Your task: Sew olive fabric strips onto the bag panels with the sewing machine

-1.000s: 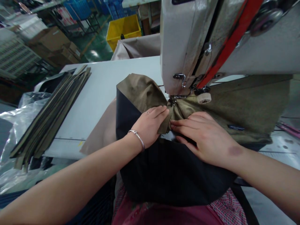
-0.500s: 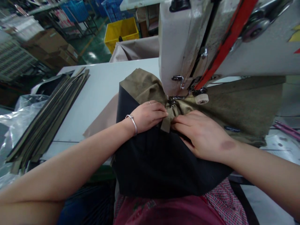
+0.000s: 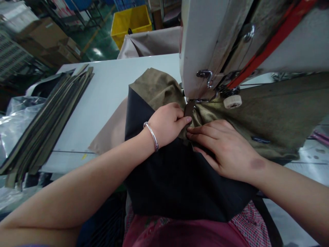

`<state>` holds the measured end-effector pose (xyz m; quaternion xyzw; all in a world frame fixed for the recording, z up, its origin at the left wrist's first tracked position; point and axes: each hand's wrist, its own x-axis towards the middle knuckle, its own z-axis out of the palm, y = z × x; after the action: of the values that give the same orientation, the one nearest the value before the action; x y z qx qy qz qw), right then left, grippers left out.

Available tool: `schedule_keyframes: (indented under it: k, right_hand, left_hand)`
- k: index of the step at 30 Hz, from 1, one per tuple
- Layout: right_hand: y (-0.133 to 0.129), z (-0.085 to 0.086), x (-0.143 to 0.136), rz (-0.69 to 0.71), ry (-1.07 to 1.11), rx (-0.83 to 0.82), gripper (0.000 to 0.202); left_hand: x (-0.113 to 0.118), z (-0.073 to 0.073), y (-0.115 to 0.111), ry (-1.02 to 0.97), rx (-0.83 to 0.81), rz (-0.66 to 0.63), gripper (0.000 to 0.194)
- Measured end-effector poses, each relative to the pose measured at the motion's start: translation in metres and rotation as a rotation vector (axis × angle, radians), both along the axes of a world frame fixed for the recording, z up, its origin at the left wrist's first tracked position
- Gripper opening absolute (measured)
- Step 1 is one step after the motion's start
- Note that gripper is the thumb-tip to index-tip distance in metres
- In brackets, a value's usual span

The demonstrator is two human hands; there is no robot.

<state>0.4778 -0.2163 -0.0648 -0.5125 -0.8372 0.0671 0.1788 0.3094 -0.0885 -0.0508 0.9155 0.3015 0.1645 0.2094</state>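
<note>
An olive and black piece of fabric (image 3: 177, 181) lies bunched under the head of a sewing machine (image 3: 205, 51). My left hand (image 3: 168, 121), a silver bangle at its wrist, pinches a short fabric strip (image 3: 189, 109) between thumb and fingers just in front of the presser foot. Close on its right, my right hand (image 3: 221, 144) has its fingers together and curled on the fabric's edge below the strip. The needle point is hidden behind the machine head and the cloth. A small dark label (image 3: 260, 140) shows on the olive side at the right.
A bundle of olive and black strips (image 3: 59, 113) lies on the left of the white table (image 3: 108, 75), beside clear plastic (image 3: 17, 120). A beige cloth piece (image 3: 110, 130) lies partly under the work. Behind the table are a yellow crate (image 3: 132, 22) and cardboard boxes (image 3: 46, 34).
The strip hung toward me over the black cloth; now it is turned up toward the presser foot, with my left thumb over its base. My right hand stays close by. The view has shifted closer.
</note>
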Motion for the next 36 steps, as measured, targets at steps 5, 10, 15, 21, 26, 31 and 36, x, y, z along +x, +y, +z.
schedule_keyframes:
  k: [5,10,15,21,26,31,36]
  right_hand:
    - [0.0,0.0,0.001,0.002,0.006,0.006,0.034]
    - [0.001,0.0,0.002,0.006,0.02,0.008,0.033]
    - [0.001,0.0,0.001,0.013,0.033,0.021,0.031]
    - [0.0,0.0,0.0,0.008,0.029,0.02,0.031]
    - [0.001,0.001,0.001,0.001,0.011,0.021,0.028]
    - [0.0,0.0,0.001,-0.157,-0.048,0.031,0.04]
    - [0.004,0.002,0.005,-0.202,-0.128,-0.022,0.051]
  left_hand:
    - [0.001,-0.005,0.001,-0.033,-0.018,-0.019,0.041]
    - [0.002,-0.004,0.002,-0.029,-0.02,-0.037,0.041]
    - [0.004,-0.004,0.003,-0.046,-0.045,-0.04,0.042]
    - [0.004,-0.005,0.003,-0.03,-0.064,-0.048,0.043]
    - [-0.004,-0.012,-0.01,-0.002,0.155,-0.178,0.028]
    - [-0.014,-0.022,-0.014,-0.02,0.299,-0.318,0.02]
    - [-0.015,-0.024,-0.008,-0.045,0.404,-0.362,0.021]
